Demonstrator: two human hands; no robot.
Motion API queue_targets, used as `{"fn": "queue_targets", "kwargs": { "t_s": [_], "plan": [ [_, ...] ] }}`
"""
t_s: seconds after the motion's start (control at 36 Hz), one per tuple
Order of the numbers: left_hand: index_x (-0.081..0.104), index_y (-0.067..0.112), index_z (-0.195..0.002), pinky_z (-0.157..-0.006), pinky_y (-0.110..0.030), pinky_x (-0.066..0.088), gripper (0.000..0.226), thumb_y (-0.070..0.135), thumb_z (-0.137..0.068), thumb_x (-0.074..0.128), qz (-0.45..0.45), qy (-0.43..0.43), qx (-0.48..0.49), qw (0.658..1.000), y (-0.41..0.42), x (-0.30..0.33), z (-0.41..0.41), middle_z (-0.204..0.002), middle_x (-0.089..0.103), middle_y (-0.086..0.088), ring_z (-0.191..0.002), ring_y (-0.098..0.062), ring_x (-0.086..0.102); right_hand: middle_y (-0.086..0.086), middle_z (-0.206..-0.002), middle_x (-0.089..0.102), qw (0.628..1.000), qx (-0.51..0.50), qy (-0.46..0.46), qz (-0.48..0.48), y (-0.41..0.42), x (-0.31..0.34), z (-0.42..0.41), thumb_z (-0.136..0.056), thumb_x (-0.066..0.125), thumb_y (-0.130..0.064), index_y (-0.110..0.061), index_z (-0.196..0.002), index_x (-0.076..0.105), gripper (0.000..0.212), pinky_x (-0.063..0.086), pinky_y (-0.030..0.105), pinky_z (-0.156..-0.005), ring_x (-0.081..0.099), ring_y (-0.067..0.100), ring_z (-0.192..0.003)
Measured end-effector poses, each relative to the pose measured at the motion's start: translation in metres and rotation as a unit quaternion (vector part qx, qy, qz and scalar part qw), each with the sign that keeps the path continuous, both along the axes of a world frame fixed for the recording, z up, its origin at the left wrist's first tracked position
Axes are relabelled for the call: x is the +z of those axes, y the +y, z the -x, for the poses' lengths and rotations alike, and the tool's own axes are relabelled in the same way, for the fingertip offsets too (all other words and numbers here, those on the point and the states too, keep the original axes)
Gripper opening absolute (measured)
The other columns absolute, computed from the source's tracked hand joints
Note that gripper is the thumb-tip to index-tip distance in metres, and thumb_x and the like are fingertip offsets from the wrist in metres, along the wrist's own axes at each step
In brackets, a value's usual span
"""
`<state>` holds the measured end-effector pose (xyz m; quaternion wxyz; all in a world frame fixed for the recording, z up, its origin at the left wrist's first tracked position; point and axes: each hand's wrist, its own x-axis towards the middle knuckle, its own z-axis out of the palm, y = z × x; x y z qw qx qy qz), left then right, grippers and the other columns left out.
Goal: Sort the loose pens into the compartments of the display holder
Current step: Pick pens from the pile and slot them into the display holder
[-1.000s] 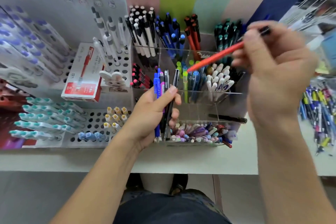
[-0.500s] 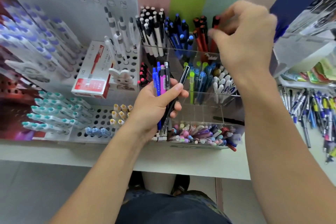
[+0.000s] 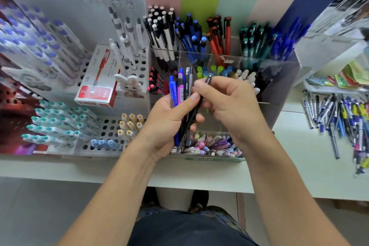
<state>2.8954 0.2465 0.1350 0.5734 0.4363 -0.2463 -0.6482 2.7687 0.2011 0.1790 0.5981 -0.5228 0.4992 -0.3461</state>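
Pens (image 3: 180, 94) stood in a small bunch at the centre of the frame, gripped upright in the left hand (image 3: 169, 120): a blue one, a pink one and a grey one showed above the curled fingers. A black pen (image 3: 194, 113) leaned out of that bunch, and the right hand (image 3: 229, 104) pinched its upper end between thumb and fingertips, just beside the left thumb. Behind both hands stood the clear display holder (image 3: 279, 78), its back compartments filled with white, blue, red and teal pens standing upright, its front tray holding pastel pens lying flat. At the right edge of the frame a loose pile of pens (image 3: 343, 122) lay on the pale table (image 3: 219, 173). A red and white box (image 3: 97, 84) rested left of the holder.
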Motion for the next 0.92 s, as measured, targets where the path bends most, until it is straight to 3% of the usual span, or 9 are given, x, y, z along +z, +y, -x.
{"fn": "queue_targets", "kwargs": {
  "t_s": [0.11, 0.17, 0.28, 0.39, 0.5, 0.61, 0.75, 0.92],
  "plan": [
    [0.066, 0.013, -0.114, -0.051, -0.027, 0.054, 0.02, 0.023, -0.098, 0.058, 0.006, -0.097, -0.056, 0.994, 0.0, 0.002, 0.002, -0.088, 0.076, -0.01, -0.062, -0.019, 0.067, 0.0, -0.053, 0.058, 1.0, -0.023, -0.003, 0.01, -0.008, 0.0, 0.017, -0.101, 0.062, -0.011, 0.012, -0.101, 0.068, 0.024, 0.036, 0.013, -0.037, 0.044, 0.005, -0.037],
    [0.064, 0.009, -0.113, -0.054, -0.03, 0.058, 0.021, 0.022, -0.103, 0.052, 0.01, -0.13, -0.108, 0.986, 0.0, 0.005, 0.004, -0.088, 0.076, -0.01, -0.062, -0.02, 0.069, 0.007, -0.054, 0.052, 0.998, 0.008, 0.045, 0.04, -0.014, -0.001, 0.026, -0.099, 0.065, -0.013, 0.012, -0.094, 0.068, 0.026, 0.036, 0.017, -0.041, 0.043, 0.011, -0.04],
    [0.066, 0.01, -0.11, -0.057, -0.034, 0.061, 0.021, 0.023, -0.104, 0.05, 0.015, -0.139, -0.166, 0.976, -0.002, 0.008, 0.013, -0.093, 0.076, -0.013, -0.063, -0.021, 0.07, 0.006, -0.052, 0.05, 0.996, 0.005, 0.078, 0.043, -0.016, -0.005, 0.04, -0.093, 0.073, -0.015, 0.01, -0.077, 0.066, 0.03, 0.035, 0.019, -0.042, 0.041, 0.013, -0.04],
    [0.067, 0.009, -0.111, -0.063, -0.038, 0.062, 0.022, 0.022, -0.102, 0.051, 0.007, -0.116, -0.165, 0.979, -0.004, 0.004, 0.022, -0.094, 0.076, -0.013, -0.069, -0.023, 0.07, 0.01, -0.059, 0.054, 0.999, -0.017, 0.037, 0.014, -0.015, -0.01, 0.053, -0.094, 0.07, -0.011, 0.005, -0.084, 0.07, 0.018, 0.04, 0.018, -0.046, 0.047, 0.01, -0.044],
    [0.065, 0.01, -0.112, -0.059, -0.032, 0.059, 0.017, 0.017, -0.104, 0.052, -0.025, -0.098, -0.134, 0.986, -0.004, 0.0, 0.032, -0.088, 0.076, -0.01, -0.071, -0.024, 0.072, 0.009, -0.075, 0.066, 0.998, -0.059, -0.001, 0.022, -0.016, -0.012, 0.072, -0.095, 0.068, -0.011, -0.003, -0.095, 0.074, 0.01, 0.049, 0.019, -0.051, 0.056, 0.01, -0.057],
    [0.062, 0.011, -0.112, -0.055, -0.031, 0.056, 0.014, 0.018, -0.103, 0.055, -0.036, -0.119, -0.098, 0.987, -0.006, -0.009, 0.036, -0.086, 0.074, -0.005, -0.066, -0.023, 0.069, 0.004, -0.078, 0.069, 0.986, -0.147, -0.035, 0.065, -0.023, 0.0, 0.109, -0.099, 0.063, -0.01, -0.007, -0.1, 0.071, 0.009, 0.053, 0.019, -0.055, 0.063, 0.013, -0.059],
    [0.065, 0.012, -0.107, -0.044, -0.022, 0.035, 0.009, 0.015, -0.101, 0.058, -0.037, -0.129, -0.092, 0.987, -0.006, -0.018, 0.042, -0.072, 0.057, -0.001, -0.051, -0.013, 0.041, 0.008, -0.083, 0.07, 0.958, -0.19, 0.077, 0.203, -0.015, -0.005, 0.146, -0.097, 0.063, -0.002, -0.013, -0.1, 0.069, 0.012, 0.06, 0.029, -0.068, 0.069, 0.018, -0.069],
    [0.066, 0.014, -0.104, -0.041, -0.02, 0.031, 0.008, 0.018, -0.099, 0.061, -0.041, -0.098, -0.091, 0.99, -0.012, -0.015, 0.054, -0.066, 0.051, 0.003, -0.047, -0.01, 0.035, 0.001, -0.086, 0.068, 0.912, -0.263, 0.109, 0.295, -0.002, -0.017, 0.146, -0.097, 0.066, -0.006, -0.011, -0.108, 0.067, 0.011, 0.062, 0.034, -0.071, 0.07, 0.02, -0.073]
  ]
}}
